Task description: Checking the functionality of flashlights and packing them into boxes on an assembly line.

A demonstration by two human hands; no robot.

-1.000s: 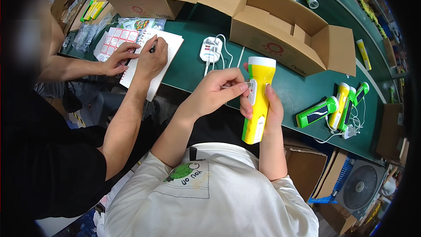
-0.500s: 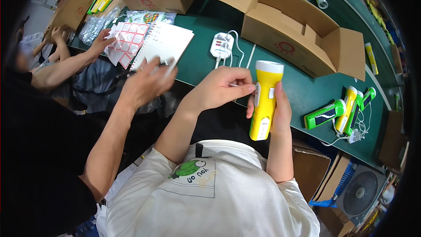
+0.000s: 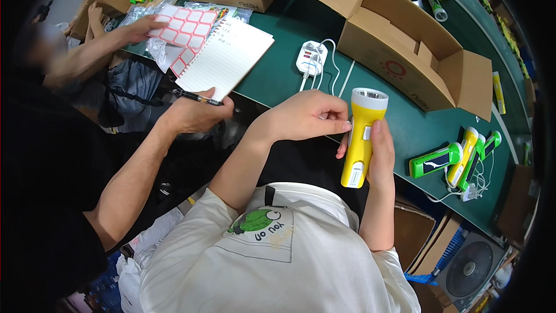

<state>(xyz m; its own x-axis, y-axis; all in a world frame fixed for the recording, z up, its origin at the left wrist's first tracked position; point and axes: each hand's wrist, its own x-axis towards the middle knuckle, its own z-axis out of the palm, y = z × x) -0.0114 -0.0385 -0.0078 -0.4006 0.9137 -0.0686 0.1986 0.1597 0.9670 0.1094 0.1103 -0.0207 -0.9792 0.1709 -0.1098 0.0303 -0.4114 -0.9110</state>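
A yellow flashlight [image 3: 362, 145] with a white head ring stands nearly upright, lens end up, in front of me. My right hand [image 3: 382, 150] is closed around its body from the right, the thumb lying along its side. My left hand [image 3: 307, 117] pinches beside the flashlight's left side. A bit of thin white cable [image 3: 323, 117] shows at those fingers; its end at the flashlight is hidden. Beyond my left hand lies a white charging hub [image 3: 311, 58] with white cables plugged in.
An open cardboard box [image 3: 399, 46] stands at the back. Green flashlights [image 3: 437, 161] and a yellow flashlight [image 3: 463, 153] lie with cables at the right. At left, a co-worker's hand [image 3: 200, 113] holds a pen beside a spiral notebook [image 3: 231, 58] and red-outlined label sheet [image 3: 185, 26].
The view has shifted, so my hands and the flashlight sit slightly further right. The flashlight has turned a little. The co-worker's hand has lowered with the pen, and their other hand lifts the label sheet.
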